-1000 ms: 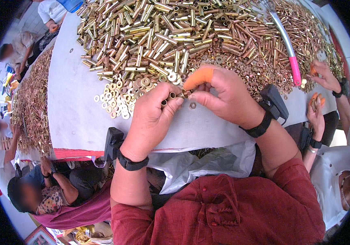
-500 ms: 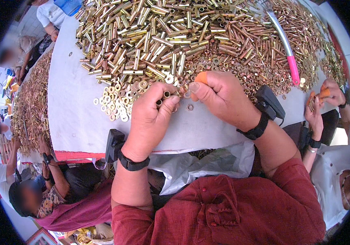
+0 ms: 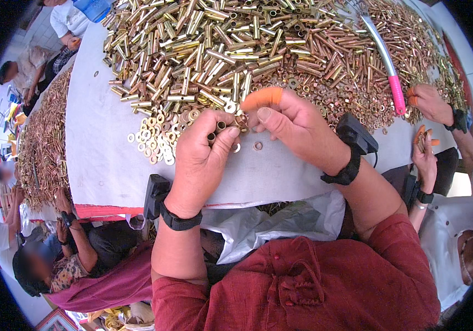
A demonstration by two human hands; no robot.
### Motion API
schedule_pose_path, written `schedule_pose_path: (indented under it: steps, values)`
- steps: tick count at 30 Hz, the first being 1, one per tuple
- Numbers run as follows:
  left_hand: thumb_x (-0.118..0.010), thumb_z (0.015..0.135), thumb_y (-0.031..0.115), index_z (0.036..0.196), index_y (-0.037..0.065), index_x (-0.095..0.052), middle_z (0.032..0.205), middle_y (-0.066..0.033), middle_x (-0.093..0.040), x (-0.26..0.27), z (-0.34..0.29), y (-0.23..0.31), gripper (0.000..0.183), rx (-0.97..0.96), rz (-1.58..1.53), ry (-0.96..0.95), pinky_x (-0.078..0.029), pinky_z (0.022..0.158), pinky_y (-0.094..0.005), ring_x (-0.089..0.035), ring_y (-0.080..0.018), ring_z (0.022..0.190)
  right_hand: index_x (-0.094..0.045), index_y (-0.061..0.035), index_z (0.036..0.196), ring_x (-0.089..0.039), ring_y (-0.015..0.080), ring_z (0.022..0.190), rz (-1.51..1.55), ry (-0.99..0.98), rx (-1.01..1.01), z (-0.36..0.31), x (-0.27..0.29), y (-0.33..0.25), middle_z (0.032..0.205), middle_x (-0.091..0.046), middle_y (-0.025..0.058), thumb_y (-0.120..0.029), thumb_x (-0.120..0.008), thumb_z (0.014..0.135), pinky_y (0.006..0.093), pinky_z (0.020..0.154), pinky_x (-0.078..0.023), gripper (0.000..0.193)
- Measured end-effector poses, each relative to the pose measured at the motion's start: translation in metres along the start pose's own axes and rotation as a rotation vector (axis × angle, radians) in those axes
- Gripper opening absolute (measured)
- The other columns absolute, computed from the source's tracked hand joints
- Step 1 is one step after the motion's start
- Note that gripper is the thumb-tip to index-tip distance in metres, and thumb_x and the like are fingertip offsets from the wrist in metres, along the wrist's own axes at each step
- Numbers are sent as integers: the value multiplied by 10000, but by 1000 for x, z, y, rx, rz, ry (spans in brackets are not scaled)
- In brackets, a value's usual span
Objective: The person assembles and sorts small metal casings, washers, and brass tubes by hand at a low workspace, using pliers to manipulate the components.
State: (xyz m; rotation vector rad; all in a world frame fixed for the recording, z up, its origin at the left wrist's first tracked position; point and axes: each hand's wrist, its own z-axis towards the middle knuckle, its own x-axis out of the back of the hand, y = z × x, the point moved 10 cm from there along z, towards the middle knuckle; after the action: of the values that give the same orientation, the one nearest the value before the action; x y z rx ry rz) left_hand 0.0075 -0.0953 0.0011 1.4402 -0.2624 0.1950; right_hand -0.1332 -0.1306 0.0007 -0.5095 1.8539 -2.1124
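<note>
Hands first. Our left hand [image 3: 200,157] is curled closed around at least two brass-coloured tubes [image 3: 221,125], their open ends facing out between thumb and fingers; the palm hides any others. We judge that this bundled grip leaves the thumb and forefinger tips free to steady a small coppery fitting [image 3: 242,119]. Our right hand [image 3: 297,124] meets it from the other side: the index finger, in an orange finger cover [image 3: 264,98], arches over the fitting, and the thumb stands a little apart. We cannot tell whether that hand grips anything, as the fingertips blur. The cover probably guards against metal edges or adds friction.

Just below the fingertips, a loose nut [image 3: 257,146] lies on the bare desk [image 3: 126,179]. Near the left knuckles we record a spread of pale gold washers [image 3: 154,140]; beyond the right fingers, a band of small nuts and rings [image 3: 308,91]. Both lie within a short reach, likely so that small parts come easily to hand.

Further out, the big tube heap [image 3: 203,47] fills the far side, presumably set back because it is bulkiest. A pink-handled tool [image 3: 397,96] leans on the heap's right side, handle toward us. Below the near edge, a white bag [image 3: 302,220] hangs open at the lap. At far right, a co-worker's hand [image 3: 432,105] reaches over the parts.
</note>
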Motion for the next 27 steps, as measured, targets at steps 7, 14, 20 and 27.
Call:
schedule_pose_path:
  steps: [7,14,20,27]
  values:
    - [-618,916,58,966,18,-590,753,-60,-632,2,-1,0,69,25,24,5,-483,623,-261,-606,-124,672,-624,-40,1126,-536,47,782,-3,-63,-195,-2,0,2,887,-621,-11,-245,-502,1013,190,704,-443,264]
    - [-626,908,155,972,12,-636,902,-96,-664,-39,-25,21,157,-79,90,-585,-499,809,-334,-647,-233,877,-644,-36,1098,-555,67,762,-196,107,-20,8,43,-15,868,-627,-1,-133,-560,953,220,689,-458,194]
    - [-616,918,152,1027,13,-645,896,-84,-664,-40,-30,14,179,-23,-7,-628,-498,782,-334,-640,-214,857,-679,-46,1019,-637,150,753,-547,302,109,11,75,-43,829,-675,88,-127,-610,899,292,696,-503,160]
    - [-544,962,88,1242,53,-529,886,-25,-618,1,-7,-16,283,310,-441,-99,-323,549,-165,-384,-15,607,-687,-73,1006,-614,278,998,-1091,122,535,9,3,-52,1113,-646,87,-83,-593,824,359,841,-509,205]
